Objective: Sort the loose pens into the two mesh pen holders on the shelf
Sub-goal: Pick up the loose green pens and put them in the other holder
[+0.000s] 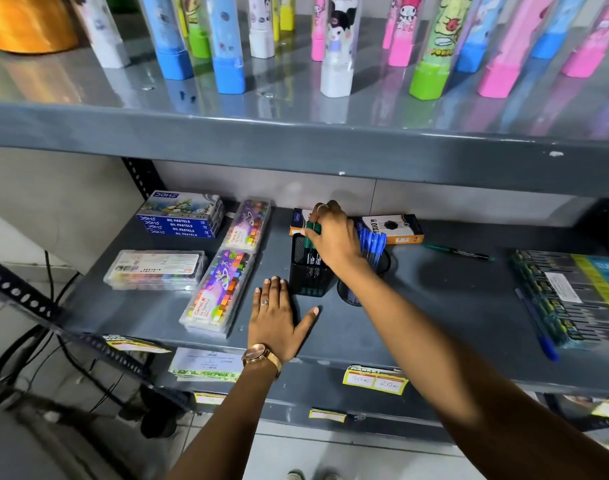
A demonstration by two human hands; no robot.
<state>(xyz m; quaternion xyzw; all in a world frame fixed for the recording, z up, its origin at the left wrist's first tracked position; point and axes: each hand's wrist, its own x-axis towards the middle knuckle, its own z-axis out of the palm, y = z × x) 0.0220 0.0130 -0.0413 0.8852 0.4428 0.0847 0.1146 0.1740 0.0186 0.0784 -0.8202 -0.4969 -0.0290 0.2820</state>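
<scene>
Left of the square mesh holder (308, 271), the left hand (279, 317) lies flat on the grey shelf (434, 306), grip open and empty. Above that holder, the right hand (334, 233) has its grip closed on green pens (311, 233) standing in it. Just right of the holder, a round mesh holder (362, 285) carries blue pens (374, 244). Further right, a loose green pen (459, 251) and a loose blue pen (538, 327) lie on the shelf.
</scene>
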